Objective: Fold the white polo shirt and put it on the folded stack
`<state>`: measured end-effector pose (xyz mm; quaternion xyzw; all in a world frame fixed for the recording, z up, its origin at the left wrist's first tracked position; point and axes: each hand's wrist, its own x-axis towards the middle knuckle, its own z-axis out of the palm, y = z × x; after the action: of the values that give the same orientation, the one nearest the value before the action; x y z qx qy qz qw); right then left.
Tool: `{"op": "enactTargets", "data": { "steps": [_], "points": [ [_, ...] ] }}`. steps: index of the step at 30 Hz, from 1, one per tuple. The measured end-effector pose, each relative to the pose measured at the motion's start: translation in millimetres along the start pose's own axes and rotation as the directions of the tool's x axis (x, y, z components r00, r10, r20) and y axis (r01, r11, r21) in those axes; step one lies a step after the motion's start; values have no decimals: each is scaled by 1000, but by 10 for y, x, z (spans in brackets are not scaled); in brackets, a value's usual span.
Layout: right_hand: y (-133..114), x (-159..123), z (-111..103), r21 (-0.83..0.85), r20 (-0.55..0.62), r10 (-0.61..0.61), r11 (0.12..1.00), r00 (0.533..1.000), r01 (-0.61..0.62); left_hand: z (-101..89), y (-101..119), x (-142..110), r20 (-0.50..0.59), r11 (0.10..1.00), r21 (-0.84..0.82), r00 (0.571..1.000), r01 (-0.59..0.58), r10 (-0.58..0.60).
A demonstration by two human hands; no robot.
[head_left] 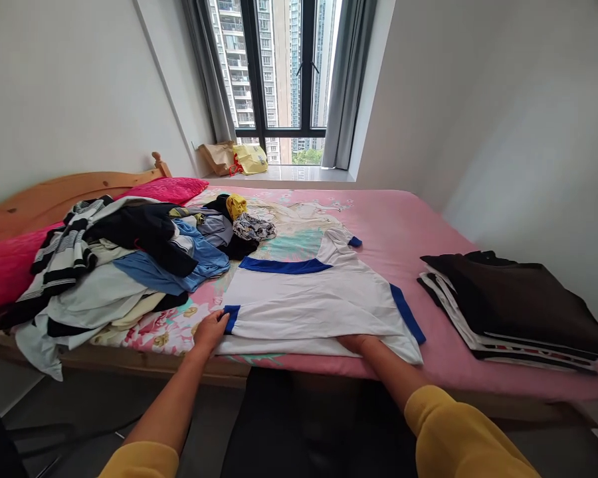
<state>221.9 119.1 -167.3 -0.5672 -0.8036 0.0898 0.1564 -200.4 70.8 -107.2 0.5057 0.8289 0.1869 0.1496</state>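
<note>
A white T-shirt (299,299) with blue trim lies sideways across the near edge of the bed. Its blue neckband or hem (284,266) is on the far side, and another blue band (406,315) runs along the right. One sleeve stretches away toward the window, ending in a blue cuff (355,242). My left hand (212,332) pinches the blue cuff (232,320) of the near sleeve, at the shirt's left end. Tucked beneath a fold of the white cloth is my right hand (357,343), with its fingers hidden.
A heap of jumbled clothes (129,259) covers the bed's left side, near red pillows (167,190) and a wooden headboard (80,186). To the right stands a folded stack of clothes (518,305) on the pink sheet (398,232). Bags (249,159) rest on the windowsill.
</note>
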Motion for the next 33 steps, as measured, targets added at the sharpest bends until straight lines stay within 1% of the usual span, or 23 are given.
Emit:
{"op": "enactTargets", "data": {
  "steps": [3, 5, 7, 11, 13, 16, 18, 21, 24, 26, 28, 30, 31, 33],
  "points": [
    [13, -6, -18, 33, 105, -26, 999, 994, 22, 16, -22, 15, -10, 1000, -3, 1000, 3, -3],
    [3, -35, -69, 61, 161, -35, 998, 986, 26, 23, -53, 46, -13, 1000, -18, 1000, 2, -2],
    [-9, -87, -139, 69, 158, -50, 997, 986, 39, 19, -91, 93, -5, 999, -49, 1000, -11, 11],
    [24, -265, -251, 37, 121, -118, 993, 986, 114, -26, -186, 171, 16, 988, -137, 997, -74, 77],
    [74, -381, -269, 13, 114, -88, 996, 990, 87, -55, -239, 177, 26, 984, -151, 995, -93, 98],
    [146, -575, -273, -52, 125, 17, 999, 992, -11, -81, -306, 151, 37, 985, -141, 994, -102, 108],
    [185, -716, -290, -110, 122, 48, 993, 991, -35, -81, -332, 133, 39, 985, -138, 993, -105, 112],
    [252, -933, -369, -161, 45, 25, 987, 999, -17, -65, -341, 124, 56, 989, -111, 993, -93, 100],
    [336, -1107, -502, -142, -70, -40, 989, 997, 30, -49, -329, 128, 79, 995, -68, 994, -68, 74],
    [381, -1164, -592, -140, -148, -39, 990, 988, 18, -42, -320, 126, 75, 995, -61, 994, -73, 78],
    [405, -1159, -652, -165, -225, -1, 986, 974, -37, -38, -313, 122, 66, 994, -60, 994, -89, 92],
    [414, -1098, -670, -205, -289, 5, 977, 957, -67, -36, -309, 124, 70, 994, -55, 993, -93, 97],
    [418, -1053, -666, -223, -313, -15, 973, 950, -58, -36, -308, 128, 73, 995, -49, 993, -88, 92],
    [428, -953, -650, -249, -338, -84, 969, 937, -3, -40, -307, 146, 79, 997, -30, 994, -72, 74]
  ]
}}
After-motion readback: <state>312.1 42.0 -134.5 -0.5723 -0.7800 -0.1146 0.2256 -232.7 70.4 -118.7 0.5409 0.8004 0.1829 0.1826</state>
